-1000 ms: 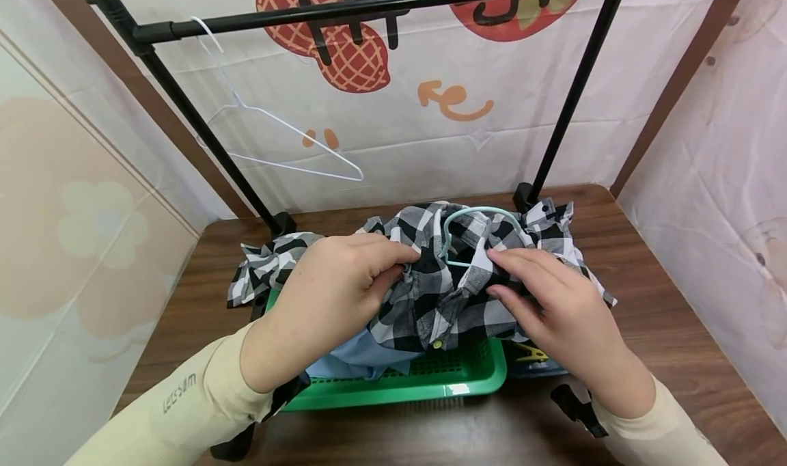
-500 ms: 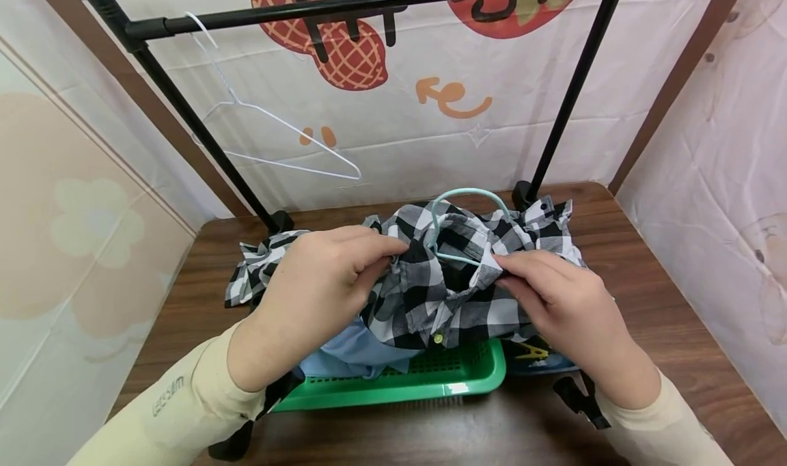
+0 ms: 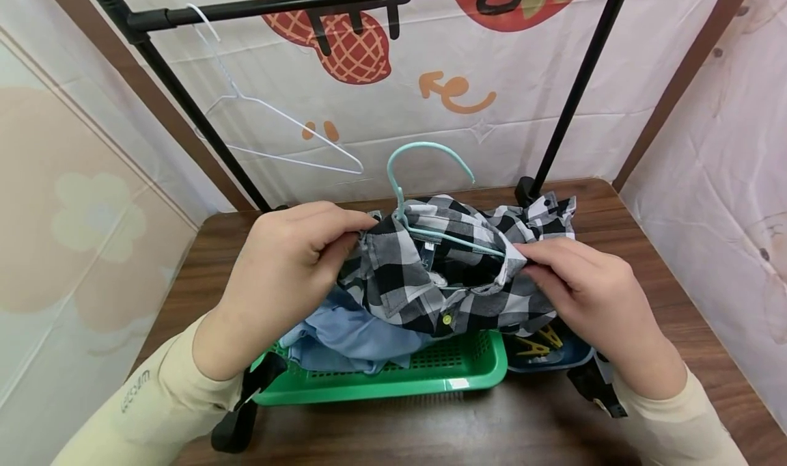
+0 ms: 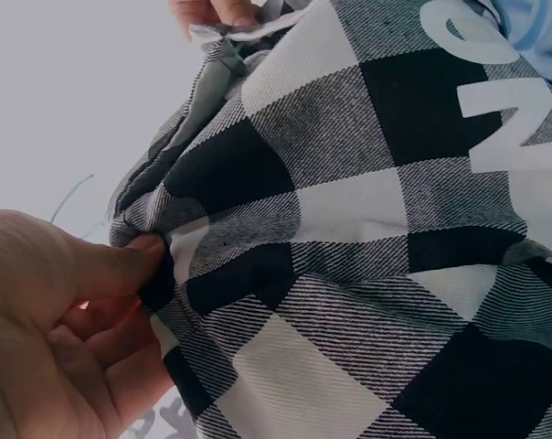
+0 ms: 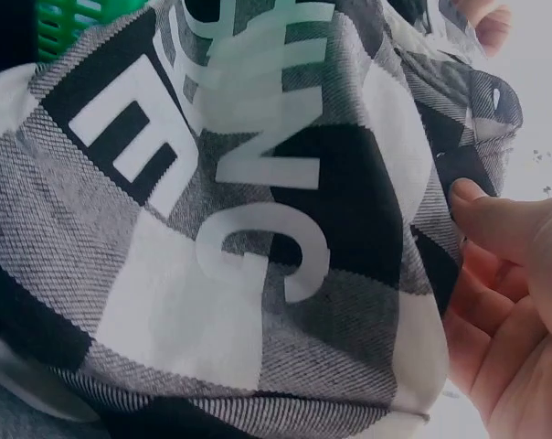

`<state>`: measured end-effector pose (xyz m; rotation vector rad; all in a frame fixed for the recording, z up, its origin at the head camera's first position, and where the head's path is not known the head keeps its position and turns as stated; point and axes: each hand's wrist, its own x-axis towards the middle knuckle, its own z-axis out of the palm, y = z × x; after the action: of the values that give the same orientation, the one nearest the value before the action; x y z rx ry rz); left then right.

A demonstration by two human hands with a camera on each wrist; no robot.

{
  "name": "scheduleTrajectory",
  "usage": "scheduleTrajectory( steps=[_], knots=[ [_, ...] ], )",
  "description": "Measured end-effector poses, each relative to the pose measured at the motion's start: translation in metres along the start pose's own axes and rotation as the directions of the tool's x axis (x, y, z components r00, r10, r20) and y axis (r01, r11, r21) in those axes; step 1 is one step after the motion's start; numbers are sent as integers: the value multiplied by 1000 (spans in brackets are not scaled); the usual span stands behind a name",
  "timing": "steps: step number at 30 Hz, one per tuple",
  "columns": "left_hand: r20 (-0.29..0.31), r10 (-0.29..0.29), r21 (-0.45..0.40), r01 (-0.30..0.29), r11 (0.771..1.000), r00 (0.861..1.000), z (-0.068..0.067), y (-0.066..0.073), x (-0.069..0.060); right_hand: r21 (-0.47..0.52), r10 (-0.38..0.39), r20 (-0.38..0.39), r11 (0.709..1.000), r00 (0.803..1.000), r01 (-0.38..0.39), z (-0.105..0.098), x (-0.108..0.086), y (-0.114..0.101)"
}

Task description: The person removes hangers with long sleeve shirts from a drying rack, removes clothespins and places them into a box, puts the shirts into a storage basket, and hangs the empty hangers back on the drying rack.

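A black, grey and white checked shirt is held up by both hands, a light blue hanger inside its collar with the hook standing above. My left hand pinches the shirt at the left of the collar; in the left wrist view, the left hand has thumb and fingers on the cloth edge. At the collar's right side my right hand pinches the fabric, and the right wrist view shows the right hand gripping the edge of the shirt, which bears white letters.
A green basket under the shirt holds light blue cloth. Beside it on the right, a dark blue tray has yellow clips. A black rack stands behind, with a white hanger on its left.
Both hands have moved apart, the left one leftward and slightly up. The collar is spread wider, and the light blue hook has risen and shifted left.
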<state>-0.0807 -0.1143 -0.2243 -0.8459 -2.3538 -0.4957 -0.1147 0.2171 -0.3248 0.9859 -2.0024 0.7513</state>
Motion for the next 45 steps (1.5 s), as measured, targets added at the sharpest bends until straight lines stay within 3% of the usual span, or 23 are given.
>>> scheduleTrajectory(
  steps=[10, 20, 33, 45],
  knots=[
    [-30, 2, 21, -2, 1000, 1000, -8, -7, -2, 75, 23, 0, 997, 1000, -23, -4, 0, 4],
    [-89, 0, 101, 9, 995, 996, -13, -11, -4, 95, 73, 113, 992, 991, -84, -7, -2, 8],
    [-132, -18, 62, 27, 998, 991, -22, -17, -7, 137, 66, -4, 988, 998, -65, -8, -5, 16],
    [-105, -60, 52, 65, 996, 993, -26, -26, -15, 203, 106, -34, 974, 994, -97, -10, -6, 14]
  ],
)
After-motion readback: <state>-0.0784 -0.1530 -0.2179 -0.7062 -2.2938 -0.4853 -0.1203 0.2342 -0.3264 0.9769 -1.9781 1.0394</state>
